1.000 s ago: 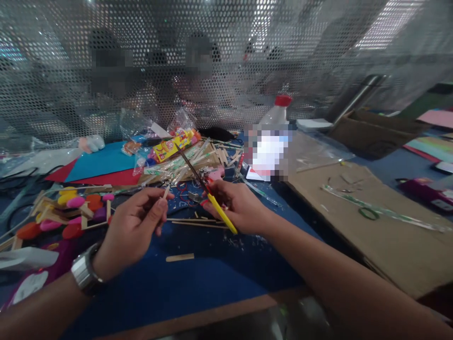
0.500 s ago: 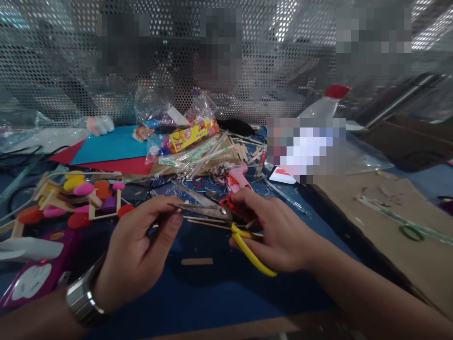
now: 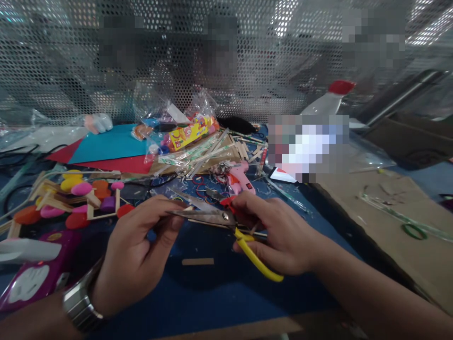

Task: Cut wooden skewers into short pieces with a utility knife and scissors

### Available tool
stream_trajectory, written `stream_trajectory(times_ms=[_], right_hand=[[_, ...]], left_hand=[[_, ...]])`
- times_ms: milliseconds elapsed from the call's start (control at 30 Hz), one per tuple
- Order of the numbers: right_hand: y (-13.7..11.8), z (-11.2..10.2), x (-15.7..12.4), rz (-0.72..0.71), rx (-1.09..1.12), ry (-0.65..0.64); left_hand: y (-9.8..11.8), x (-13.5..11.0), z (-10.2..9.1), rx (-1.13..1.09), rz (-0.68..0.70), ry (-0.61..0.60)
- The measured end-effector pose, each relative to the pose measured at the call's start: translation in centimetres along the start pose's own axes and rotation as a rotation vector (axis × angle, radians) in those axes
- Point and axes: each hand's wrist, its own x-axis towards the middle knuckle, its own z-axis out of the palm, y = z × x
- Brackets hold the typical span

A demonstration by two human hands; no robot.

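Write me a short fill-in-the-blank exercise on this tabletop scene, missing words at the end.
The right hand holds yellow-handled, metal-bladed scissors pointing toward the ____ hand.
The whitish plastic bottle has a ____ cap.
The short, flat wooden stick lies on the ____ tabletop.

Missing words: left; red; blue.

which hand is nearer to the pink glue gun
Right: the right hand, holding the scissors, is just on the near side of the pink glue gun. The left hand is farther off, in front and to its left.
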Motion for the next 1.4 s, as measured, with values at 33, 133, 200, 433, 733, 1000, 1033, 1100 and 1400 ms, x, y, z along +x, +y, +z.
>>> stream_trajectory(times_ms=[33,133,200,433,733,1000,1033,1100,1400], right_hand=[[-0.02,0.01,0.01,0.002,0.002,-0.001],[-0.05,0.03,0.04,0.003,0.004,-0.008],[-0.05,0.04,0.05,-0.001,0.002,-0.011],[-0.07,0.13,0.04,-0.033,-0.008,0.0],[0.15,0.07,-0.05,-0.033,-0.022,-0.017],[-0.02,0.15,-0.23,0.006,-0.17,-0.028],[-0.06,0.18,-0.24,0.022,-0.189,-0.039],[-0.09,0.27,-0.25,0.051,-0.204,-0.067],[-0.12,0.4,-0.23,0.082,-0.205,-0.099]], left_hand=[[-0.01,-0.01,-0.03,0.001,-0.006,-0.001],[-0.12,-0.08,-0.07,0.007,-0.022,0.018],[-0.19,-0.1,-0.03,0.005,-0.017,0.026],[0.0,0.11,0.06,-0.001,-0.006,0.025],[0.16,0.23,0.06,0.016,-0.015,0.038],[-0.21,0.18,0.25,0.031,0.017,0.069],[-0.23,0.24,0.23,0.032,0.022,0.07],[-0.26,0.32,0.17,0.04,0.029,0.071],[-0.07,0.35,0.01,0.022,0.041,0.052]])
